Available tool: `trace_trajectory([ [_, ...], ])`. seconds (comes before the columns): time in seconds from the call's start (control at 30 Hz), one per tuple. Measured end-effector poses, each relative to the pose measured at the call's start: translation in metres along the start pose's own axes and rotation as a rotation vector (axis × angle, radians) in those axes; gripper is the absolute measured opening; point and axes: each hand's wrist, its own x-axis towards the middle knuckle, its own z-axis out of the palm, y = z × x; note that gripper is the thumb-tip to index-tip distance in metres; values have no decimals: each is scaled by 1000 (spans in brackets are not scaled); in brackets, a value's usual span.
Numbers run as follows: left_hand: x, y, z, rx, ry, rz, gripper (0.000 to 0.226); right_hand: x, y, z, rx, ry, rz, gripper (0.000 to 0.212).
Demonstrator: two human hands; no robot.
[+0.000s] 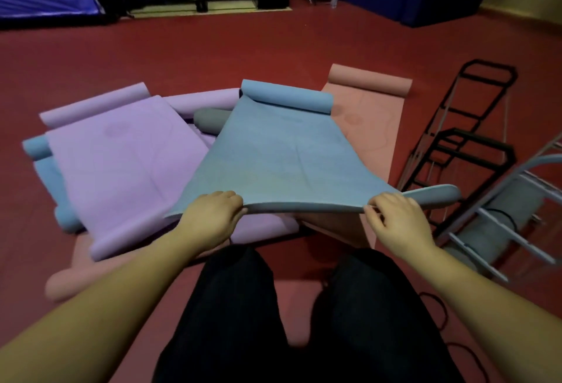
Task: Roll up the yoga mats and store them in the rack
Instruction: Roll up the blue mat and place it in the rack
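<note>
Inspector A: Head view checked. Left hand (213,215) pinching near edge of blue mat (273,154), fingers curled over top, thumb beneath. Right hand (398,218) gripping same edge, further toward its own side.

Inspector B: Lie of mat from hands?

Inspector A: Stretching straight ahead, away from both hands. Long axis running front to back; far end already curled into a small roll (289,96). Near edge lifted clear of purple mat (121,163) and pink mat (374,127) beneath.

Inspector B: Nearer hand?

Inspector A: Neither; roughly level, well apart along held edge. Rolling judged to run forward along long axis.

Inspector B: Rack?

Inspector A: Black rack (465,139) beyond right hand, outboard. Right arm nearer for storing.
</note>
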Motion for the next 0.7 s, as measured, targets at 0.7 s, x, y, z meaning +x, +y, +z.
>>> trace_trajectory([
  [0.7,12,32,40,-102,-459,-367,64,-36,43,51,264,-469,189,17],
])
